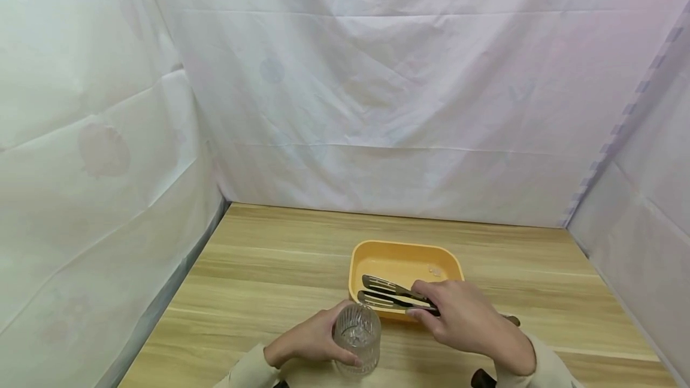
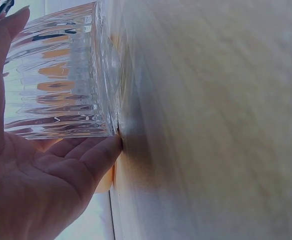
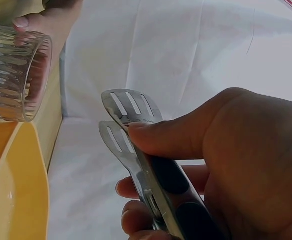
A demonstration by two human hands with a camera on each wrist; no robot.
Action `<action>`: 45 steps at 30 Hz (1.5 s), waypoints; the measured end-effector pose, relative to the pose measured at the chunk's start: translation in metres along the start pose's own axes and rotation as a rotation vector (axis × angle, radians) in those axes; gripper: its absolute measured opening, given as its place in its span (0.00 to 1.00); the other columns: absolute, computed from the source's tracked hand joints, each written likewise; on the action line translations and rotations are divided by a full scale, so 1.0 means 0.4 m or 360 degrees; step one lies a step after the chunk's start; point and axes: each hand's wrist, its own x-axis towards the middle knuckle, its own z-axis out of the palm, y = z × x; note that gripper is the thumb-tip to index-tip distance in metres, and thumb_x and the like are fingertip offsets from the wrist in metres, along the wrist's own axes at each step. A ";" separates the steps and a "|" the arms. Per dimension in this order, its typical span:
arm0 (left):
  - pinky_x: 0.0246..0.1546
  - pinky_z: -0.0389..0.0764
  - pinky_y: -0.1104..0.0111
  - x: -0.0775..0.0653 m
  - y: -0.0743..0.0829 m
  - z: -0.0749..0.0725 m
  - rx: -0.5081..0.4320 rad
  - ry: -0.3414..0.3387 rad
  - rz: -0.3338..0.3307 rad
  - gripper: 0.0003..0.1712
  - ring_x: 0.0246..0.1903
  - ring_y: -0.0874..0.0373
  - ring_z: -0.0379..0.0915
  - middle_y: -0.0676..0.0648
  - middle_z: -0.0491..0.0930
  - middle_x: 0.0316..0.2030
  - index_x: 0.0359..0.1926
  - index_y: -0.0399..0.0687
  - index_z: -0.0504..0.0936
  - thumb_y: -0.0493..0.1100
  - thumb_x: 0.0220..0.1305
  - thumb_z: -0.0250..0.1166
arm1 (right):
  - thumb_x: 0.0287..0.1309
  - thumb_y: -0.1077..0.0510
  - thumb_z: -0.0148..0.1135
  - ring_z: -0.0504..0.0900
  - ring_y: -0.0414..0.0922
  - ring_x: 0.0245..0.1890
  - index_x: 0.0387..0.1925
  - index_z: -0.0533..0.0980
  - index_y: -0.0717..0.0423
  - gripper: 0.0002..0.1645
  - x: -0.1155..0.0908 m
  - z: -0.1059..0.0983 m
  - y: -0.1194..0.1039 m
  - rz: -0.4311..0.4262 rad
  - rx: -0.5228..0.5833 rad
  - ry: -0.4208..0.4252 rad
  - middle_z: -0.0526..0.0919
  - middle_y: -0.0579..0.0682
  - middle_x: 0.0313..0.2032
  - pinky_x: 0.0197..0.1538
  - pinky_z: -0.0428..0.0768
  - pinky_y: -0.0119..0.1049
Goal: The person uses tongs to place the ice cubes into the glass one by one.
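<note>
My left hand [image 1: 318, 335] grips a clear ribbed glass tumbler [image 1: 358, 338] on its left side, thumb at the front and fingers behind. The tumbler stands upright on the wooden table, its base close to the surface in the left wrist view. My right hand [image 1: 468, 315] holds metal food tongs [image 3: 153, 175] with slotted ends and dark handle grips, thumb on one arm and fingers on the other. The two slotted ends are slightly apart and hold nothing. They hang over the near left part of a yellow tray [image 1: 409, 252]. A small clear piece [image 1: 434, 270] lies in the tray.
The wooden table [image 1: 280, 238] carries the tray just beyond the tumbler. White printed cloth [image 1: 377, 106] hangs along the table's back, with more cloth at the left [image 1: 108, 196] and right [image 1: 636, 208] sides.
</note>
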 end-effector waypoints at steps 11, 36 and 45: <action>0.54 0.74 0.68 0.000 -0.004 0.001 -0.0011 -0.0012 -0.0007 0.48 0.53 0.65 0.74 0.58 0.78 0.54 0.66 0.67 0.63 0.55 0.46 0.80 | 0.61 0.40 0.65 0.57 0.28 0.15 0.36 0.74 0.41 0.13 -0.006 -0.009 0.019 0.0045 -0.0019 -0.0069 0.60 0.31 0.17 0.17 0.57 0.26; 0.55 0.74 0.67 -0.002 0.000 -0.001 -0.0035 -0.0026 -0.0013 0.48 0.53 0.63 0.74 0.56 0.78 0.54 0.66 0.67 0.63 0.55 0.47 0.80 | 0.61 0.37 0.63 0.62 0.31 0.15 0.54 0.77 0.54 0.30 -0.036 -0.042 0.122 0.0390 -0.0038 -0.0254 0.67 0.34 0.19 0.19 0.62 0.29; 0.54 0.74 0.67 -0.004 0.004 -0.003 -0.0038 -0.0024 -0.0028 0.49 0.53 0.63 0.74 0.57 0.78 0.54 0.67 0.67 0.62 0.55 0.47 0.80 | 0.56 0.37 0.67 0.81 0.40 0.28 0.52 0.78 0.53 0.30 -0.036 -0.055 0.184 0.0545 -0.0182 -0.0437 0.86 0.47 0.40 0.25 0.74 0.37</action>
